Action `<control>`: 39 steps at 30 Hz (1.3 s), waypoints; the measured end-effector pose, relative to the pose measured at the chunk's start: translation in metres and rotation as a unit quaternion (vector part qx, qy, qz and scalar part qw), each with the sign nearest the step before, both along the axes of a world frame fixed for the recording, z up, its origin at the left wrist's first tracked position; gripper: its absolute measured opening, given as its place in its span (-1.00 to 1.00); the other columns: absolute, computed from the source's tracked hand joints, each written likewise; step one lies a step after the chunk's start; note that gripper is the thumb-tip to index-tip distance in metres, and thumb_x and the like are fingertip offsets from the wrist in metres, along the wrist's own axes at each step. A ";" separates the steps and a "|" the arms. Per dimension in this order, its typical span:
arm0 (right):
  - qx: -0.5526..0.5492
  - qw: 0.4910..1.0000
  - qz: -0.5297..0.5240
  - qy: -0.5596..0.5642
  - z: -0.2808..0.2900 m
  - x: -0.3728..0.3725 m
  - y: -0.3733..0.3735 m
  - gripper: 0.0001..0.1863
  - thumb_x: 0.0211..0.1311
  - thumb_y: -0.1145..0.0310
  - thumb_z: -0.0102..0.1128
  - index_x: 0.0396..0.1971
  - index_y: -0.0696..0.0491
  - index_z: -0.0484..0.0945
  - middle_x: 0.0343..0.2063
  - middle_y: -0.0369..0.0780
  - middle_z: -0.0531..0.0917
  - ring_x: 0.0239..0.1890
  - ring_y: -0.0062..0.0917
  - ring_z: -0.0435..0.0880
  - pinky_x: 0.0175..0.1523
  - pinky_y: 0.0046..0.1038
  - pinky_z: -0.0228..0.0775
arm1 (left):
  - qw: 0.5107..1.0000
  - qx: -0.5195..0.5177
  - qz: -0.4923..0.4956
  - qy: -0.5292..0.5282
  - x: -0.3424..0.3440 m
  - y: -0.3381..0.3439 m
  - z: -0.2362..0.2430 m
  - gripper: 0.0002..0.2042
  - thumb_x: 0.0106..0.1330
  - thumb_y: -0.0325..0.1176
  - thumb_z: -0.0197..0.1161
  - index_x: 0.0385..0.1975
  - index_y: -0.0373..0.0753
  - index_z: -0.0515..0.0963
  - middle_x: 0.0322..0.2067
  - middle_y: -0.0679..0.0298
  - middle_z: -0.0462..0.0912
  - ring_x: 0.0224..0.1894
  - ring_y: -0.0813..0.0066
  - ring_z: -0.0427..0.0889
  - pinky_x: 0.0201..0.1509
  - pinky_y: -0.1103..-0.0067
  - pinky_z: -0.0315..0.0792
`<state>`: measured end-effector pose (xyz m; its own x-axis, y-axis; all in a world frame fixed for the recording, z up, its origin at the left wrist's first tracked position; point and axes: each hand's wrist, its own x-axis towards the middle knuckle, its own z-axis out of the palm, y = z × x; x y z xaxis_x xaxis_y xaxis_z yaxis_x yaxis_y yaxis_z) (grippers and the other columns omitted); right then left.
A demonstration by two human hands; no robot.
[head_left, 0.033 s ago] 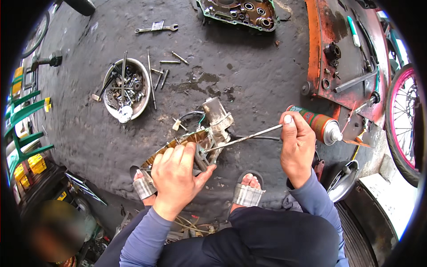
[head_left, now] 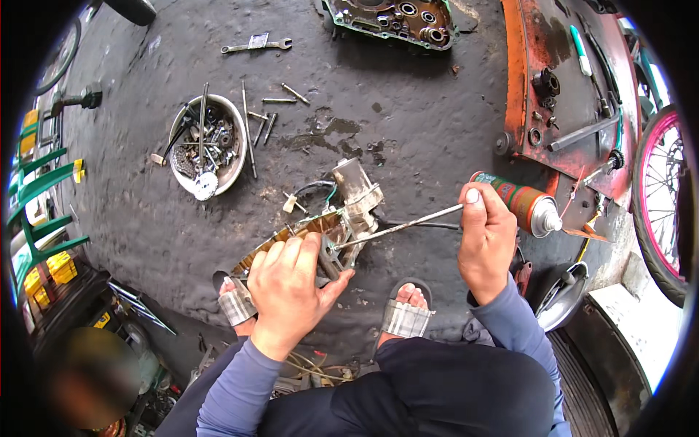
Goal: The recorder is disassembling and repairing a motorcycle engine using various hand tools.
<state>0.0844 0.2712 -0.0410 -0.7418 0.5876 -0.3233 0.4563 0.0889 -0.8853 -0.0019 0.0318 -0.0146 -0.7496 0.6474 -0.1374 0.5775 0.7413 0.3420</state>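
Note:
Low in the middle lies an engine casing (head_left: 358, 191) with a cylindrical housing, short cable and oily inner face. My left hand (head_left: 287, 284) grips its near side at a dark metal piece (head_left: 328, 258), fingers curled over it. My right hand (head_left: 486, 244) holds a long thin metal rod (head_left: 415, 222) slanting down-left into the casing beside that piece. A red and green spray can (head_left: 520, 204) lies just behind my right hand; whether they touch I cannot tell. A dark hose runs beneath the rod.
A bowl (head_left: 234, 167) of bolts and parts stands upper left, loose bolts (head_left: 278, 100) beside it. A spanner (head_left: 255, 46) and another casing (head_left: 386, 22) lie farther off. An orange metal panel (head_left: 513, 87) with tools, a pink-rimmed wheel (head_left: 659, 200) and green racks (head_left: 40, 191) flank the work. My sandalled feet are close.

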 end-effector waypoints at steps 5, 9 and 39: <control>0.152 0.982 0.027 0.108 -0.020 -0.002 0.004 -0.81 0.41 0.41 0.02 -0.34 0.21 0.53 -0.62 -0.28 0.47 -0.63 -0.69 0.37 -0.49 -0.56 0.23 | 1.000 0.006 -0.005 -0.006 -0.002 0.002 -0.002 -0.39 -0.16 -0.07 0.59 -0.13 -0.29 0.57 -0.39 0.22 0.60 -0.36 0.22 0.58 -0.28 0.38 0.39; 0.172 0.971 0.029 0.165 -0.033 -0.002 0.007 -0.80 0.36 0.42 0.01 -0.36 0.23 0.52 -0.62 -0.25 0.49 -0.68 -0.66 0.38 -0.54 -0.55 0.20 | 1.000 -0.005 -0.003 -0.013 -0.003 0.004 0.000 -0.38 -0.21 -0.08 0.61 -0.14 -0.28 0.58 -0.38 0.17 0.64 -0.34 0.16 0.63 -0.25 0.37 0.44; 0.298 0.933 0.155 0.128 -0.022 -0.001 0.009 -0.89 0.44 0.45 -0.04 -0.22 0.17 0.44 -0.49 -0.10 0.49 -0.59 -0.25 0.52 -0.44 -0.31 0.37 | 1.000 0.015 0.000 0.005 0.002 0.001 -0.004 -0.42 -0.15 -0.09 0.58 -0.14 -0.27 0.58 -0.35 0.19 0.63 -0.30 0.18 0.62 -0.23 0.34 0.42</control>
